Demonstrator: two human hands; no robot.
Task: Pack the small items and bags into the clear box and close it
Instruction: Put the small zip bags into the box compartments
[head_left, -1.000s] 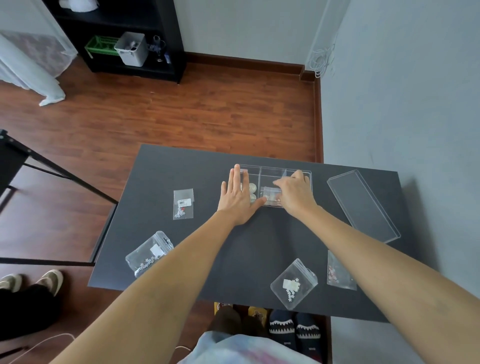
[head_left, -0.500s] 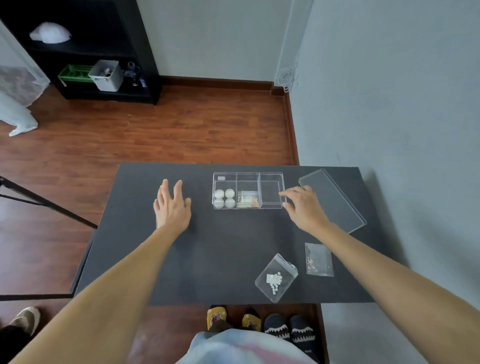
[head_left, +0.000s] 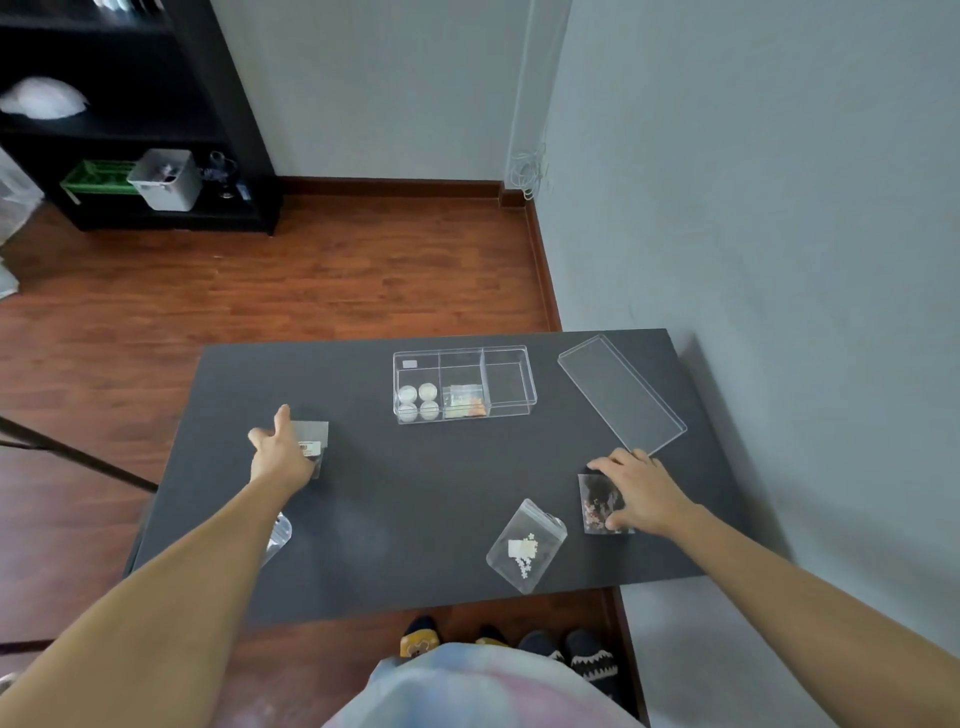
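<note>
The clear box (head_left: 524, 402) stands open at the table's far middle, with three compartments. Its left one holds several white round items (head_left: 418, 401), the middle one a small bag with orange bits (head_left: 466, 402), and the right one is bare. The box's clear lid (head_left: 621, 395) lies apart on the right. My left hand (head_left: 278, 454) has its fingers curled down on a small labelled bag (head_left: 313, 434) at the left. My right hand (head_left: 644, 491) spans a bag of dark reddish beads (head_left: 597, 501), thumb and fingers on opposite edges. A bag of white flowers (head_left: 525, 545) lies near the front edge.
Another clear bag (head_left: 280, 535) peeks out from under my left forearm near the front left corner of the dark table (head_left: 415, 493). A grey wall runs along the right side. A black shelf (head_left: 156, 156) stands far left, and shoes (head_left: 587, 660) sit below the front edge.
Both hands left the box. The left moved out onto the labelled bag at the left; the right drew back onto the bead bag at the front right.
</note>
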